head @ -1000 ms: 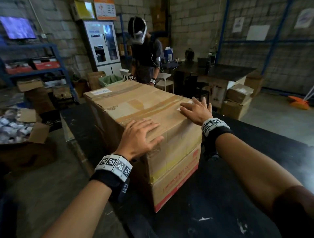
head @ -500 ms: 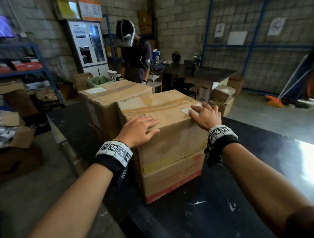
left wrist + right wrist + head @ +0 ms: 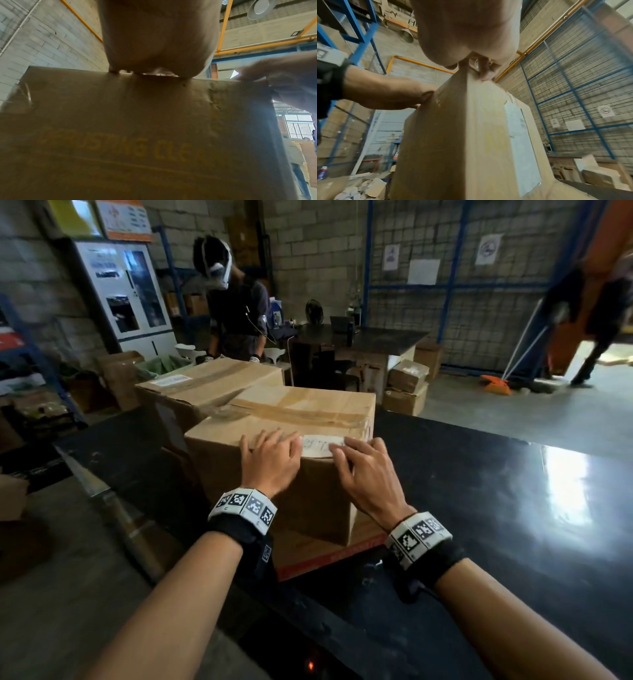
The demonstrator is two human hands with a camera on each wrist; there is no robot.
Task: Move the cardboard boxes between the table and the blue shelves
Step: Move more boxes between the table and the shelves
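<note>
Near box (image 3: 301, 419): standing on the dark surface (image 3: 479, 491), near its left front edge; taped top, white label at the near top corner.
Far box (image 3: 205, 381): behind and to the left, touching or just beside the near box; which, not clear.
Left hand (image 3: 270, 460): flat on the near box's top edge, left of the label; fingers (image 3: 274, 440) extended over the top, not curled round anything.
Right hand (image 3: 366, 470): over the same near corner, just right of the label; fingers (image 3: 342, 455) loosely bent, tips on the cardboard, no clear pinch.
Key relation: box directly ahead of both hands; long axis running away and slightly right; a vertical corner turned toward the wrists, as the right wrist view shows.
Nearer hand: neither; both set close together at one corner.
Likely need: hands spread to opposite sides or under the base before a lift, judging by the box's bulk.
Blue shelves (image 3: 37, 361): at far left, well apart from the box.
</note>
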